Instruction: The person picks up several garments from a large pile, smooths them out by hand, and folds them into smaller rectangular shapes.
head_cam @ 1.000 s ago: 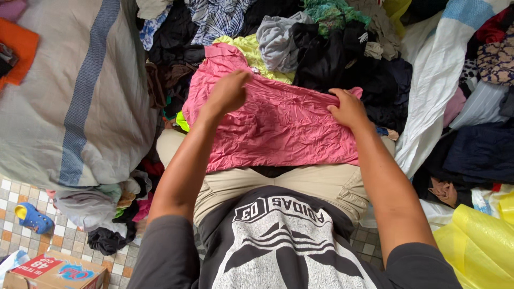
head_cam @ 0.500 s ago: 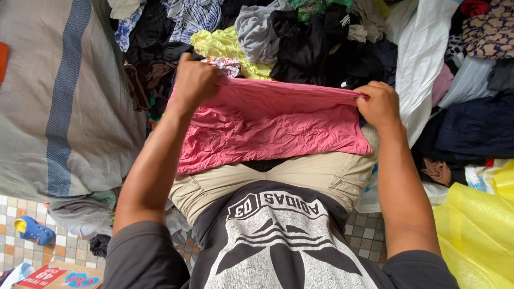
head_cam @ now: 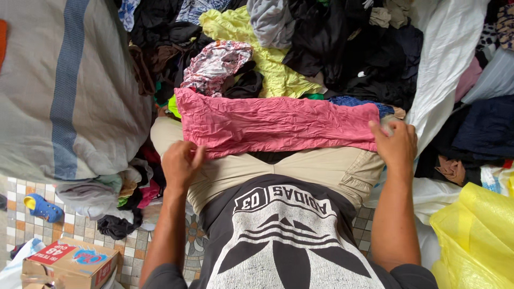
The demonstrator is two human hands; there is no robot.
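1. At the far left, well away from either hand, a cardboard box [head_cam: 67, 266] sits on the tiled floor [head_cam: 21, 211] with a blue child's shoe [head_cam: 43, 207] just above it, and a big grey sack with a blue stripe [head_cam: 64, 91] bulges over both.
2. The left hand [head_cam: 181, 165] has its fingers [head_cam: 191, 155] curled shut, pinching the lower left corner of the pink garment [head_cam: 273, 124].
3. That pink garment lies folded into a long band across the person's lap, on the beige shorts [head_cam: 300, 171], stretched between the two hands. It looks thin, light and very limp, creased all over, so it likely slumps wherever it goes unsupported; the corners and the folded edges seem the best places to take hold.
4. Beyond the fingers, past the garment's far edge, a heap of clothes rises, with a yellow piece [head_cam: 267, 53] and a patterned piece [head_cam: 214, 61] nearest.
5. The right hand [head_cam: 397, 145] rests on the garment's right end, fingers bent and pressing the cloth down; whether they truly grip it I cannot tell.
6. Right of that hand lie a white sheet [head_cam: 444, 59] and a yellow plastic bag [head_cam: 474, 235].
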